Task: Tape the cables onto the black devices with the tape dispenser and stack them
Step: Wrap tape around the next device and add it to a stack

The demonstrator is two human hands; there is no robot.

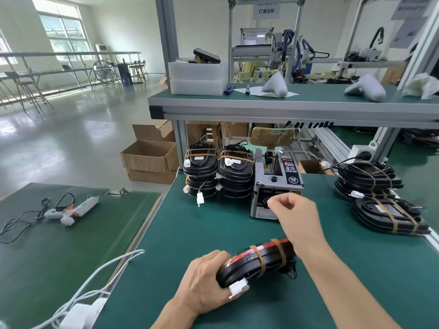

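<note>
Left hand [205, 284] grips the device [255, 263] near the table [190, 229] front edge — two strips already on. Right hand [293, 213] pinches at the dispenser [276, 186] outlet; tape not discernible. Finished stacks [219, 172] stand behind — stacking of this unit remains.

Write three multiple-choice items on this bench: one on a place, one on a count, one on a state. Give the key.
1. Where is the glue gun?
A. left table
B. upper shelf
C. cardboard box

2. How many tape bands wrap the black device in the left hand?
A. none
B. two
C. five

3. What is the right hand doing?
A. lying flat
B. gripping the device
C. fingers pinching at the tape dispenser outlet

Key: 1 A, it lies on the left mat; 2 B, two tan bands show; 3 C, fingertips meet at the outlet.
</note>
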